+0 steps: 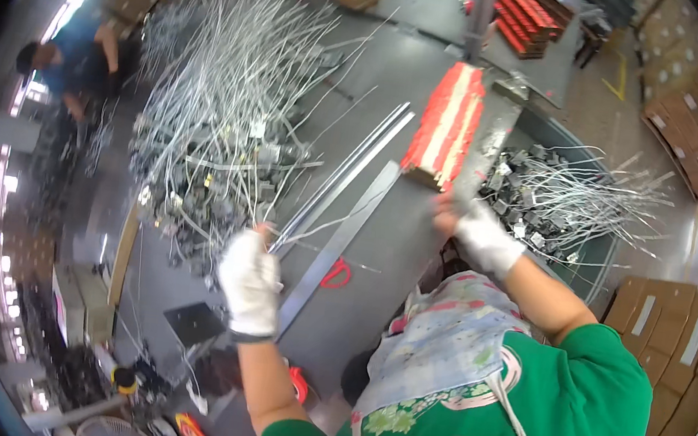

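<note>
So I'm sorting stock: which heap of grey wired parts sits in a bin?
The smaller heap by the right hand, inside the round bin. The big heap beyond the left hand lies loose on the table.

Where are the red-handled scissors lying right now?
In the head view, the scissors lie on the grey table, beside a flat metal strip and right of the gloved left hand.

Both hands, the left hand (249,286) and the right hand (485,236), wear white gloves. The counter (380,247) is dull grey. The wire heap (223,117) at far left is silvery grey, like the metal strips (345,174). The bundle (445,126) is striped red and cream. The scissors (336,273) have red handles. The apron (437,349) shows pale blue with pink and green flowers over a green shirt (569,398). The boxes (679,342) at right are brown.
</note>
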`<action>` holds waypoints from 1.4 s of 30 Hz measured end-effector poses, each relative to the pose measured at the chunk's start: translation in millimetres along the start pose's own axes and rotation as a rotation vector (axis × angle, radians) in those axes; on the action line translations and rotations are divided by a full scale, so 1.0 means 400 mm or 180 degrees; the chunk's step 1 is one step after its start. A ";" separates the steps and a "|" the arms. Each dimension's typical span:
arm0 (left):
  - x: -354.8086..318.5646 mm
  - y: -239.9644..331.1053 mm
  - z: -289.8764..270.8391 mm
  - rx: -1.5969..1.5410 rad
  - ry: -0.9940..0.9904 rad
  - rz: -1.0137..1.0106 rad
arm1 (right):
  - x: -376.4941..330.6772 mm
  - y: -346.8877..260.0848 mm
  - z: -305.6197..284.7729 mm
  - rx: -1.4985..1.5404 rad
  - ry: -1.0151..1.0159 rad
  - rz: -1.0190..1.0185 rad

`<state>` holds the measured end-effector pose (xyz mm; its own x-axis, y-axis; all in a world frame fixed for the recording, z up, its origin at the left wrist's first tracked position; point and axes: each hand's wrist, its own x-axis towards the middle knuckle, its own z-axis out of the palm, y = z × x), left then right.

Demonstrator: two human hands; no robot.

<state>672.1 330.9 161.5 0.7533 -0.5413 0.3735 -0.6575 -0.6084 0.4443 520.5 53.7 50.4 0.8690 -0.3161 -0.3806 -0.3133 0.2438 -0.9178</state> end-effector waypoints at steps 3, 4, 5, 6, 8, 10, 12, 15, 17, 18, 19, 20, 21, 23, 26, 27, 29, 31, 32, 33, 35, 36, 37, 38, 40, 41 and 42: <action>-0.050 0.105 0.104 -0.0437 -0.0580 0.0544 | -0.032 -0.076 0.146 0.1117 -0.0838 -0.0208; -0.080 0.121 0.153 -0.0689 -0.0849 0.0302 | -0.048 -0.120 0.166 0.1020 -0.0659 -0.0355; -0.096 0.137 0.192 -0.1096 -0.1039 0.0052 | -0.041 -0.125 0.163 0.1065 -0.0506 -0.0553; -0.121 0.135 0.238 -0.1564 -0.0800 0.0077 | -0.030 -0.124 0.161 0.1106 -0.0390 -0.0735; -0.116 0.202 0.284 -0.2188 -0.0355 -0.0300 | -0.015 -0.106 0.130 0.1143 -0.0116 -0.0877; -0.138 0.205 0.347 -0.3041 -0.0699 -0.0865 | 0.002 -0.094 0.092 0.1144 0.0108 -0.0985; -0.122 0.202 0.381 -0.2780 -0.0656 -0.0565 | 0.022 -0.078 0.051 0.1154 0.0511 -0.1072; -0.118 0.195 0.427 -0.2152 -0.1206 -0.0413 | 0.097 -0.097 -0.044 0.1897 0.1121 -0.0718; -0.115 0.201 0.477 -0.2214 -0.1384 -0.0567 | 0.158 -0.033 -0.132 0.1964 0.1036 -0.0492; -0.105 0.205 0.509 -0.2268 -0.1424 -0.0696 | 0.196 0.007 -0.170 0.1996 0.1025 -0.0275; -0.096 0.212 0.546 -0.2010 -0.1247 -0.0440 | 0.225 0.023 -0.198 0.2022 0.0991 -0.0055; -0.091 0.223 0.575 -0.1994 -0.1312 -0.0481 | 0.247 0.041 -0.227 0.2055 0.1018 0.0010; -0.075 0.240 0.590 -0.2028 -0.1286 -0.0434 | 0.263 0.053 -0.245 0.1880 0.1183 0.0023; -0.055 0.258 0.644 -0.1976 -0.1350 -0.0611 | 0.300 0.071 -0.280 0.1651 0.1525 0.0075; -0.044 0.281 0.701 -0.2160 -0.1550 -0.1132 | 0.339 0.089 -0.337 0.1441 0.1383 0.0148; -0.042 0.295 0.725 -0.2016 -0.1116 -0.0761 | 0.348 0.091 -0.352 0.1463 0.1405 0.0195; -0.032 0.306 0.756 -0.1919 -0.1018 -0.0711 | 0.372 0.094 -0.377 0.1328 0.1307 0.0256; -0.023 0.324 0.786 -0.2093 -0.0759 -0.0800 | 0.395 0.109 -0.414 0.1588 0.1299 0.0429; -0.020 0.328 0.800 -0.2090 -0.0795 -0.0822 | 0.400 0.117 -0.430 0.1834 0.1281 0.0562; -0.021 0.325 0.810 -0.2002 -0.0716 -0.0745 | 0.398 0.116 -0.432 0.2030 0.1232 0.0541; -0.024 0.316 0.827 -0.1921 -0.0696 -0.0627 | 0.376 0.115 -0.440 0.1664 0.1375 0.0584; -0.027 0.311 0.825 -0.1889 -0.0726 -0.0697 | 0.351 0.108 -0.428 0.1591 0.1349 0.0573; -0.019 0.310 0.822 -0.1775 -0.0799 -0.0585 | 0.312 0.087 -0.410 0.1475 0.1409 0.0495; -0.018 0.307 0.823 -0.1662 -0.0872 -0.0473 | 0.284 0.124 -0.405 0.1211 0.1342 0.0410; -0.021 0.311 0.831 -0.1715 -0.0887 -0.0699 | 0.217 0.128 -0.346 0.1254 0.1694 0.0555; -0.015 0.315 0.829 -0.1724 -0.0892 -0.0641 | 0.196 0.168 -0.333 0.1324 0.1522 0.0556; -0.010 0.324 0.829 -0.1755 -0.0910 -0.0561 | 0.175 0.215 -0.326 0.1394 0.1382 0.0544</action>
<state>579.3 61.9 -52.3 0.7661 -0.6400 0.0588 -0.3636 -0.3561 0.8608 504.3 -66.9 -69.9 0.5575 -0.5600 -0.6128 -0.1682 0.6467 -0.7440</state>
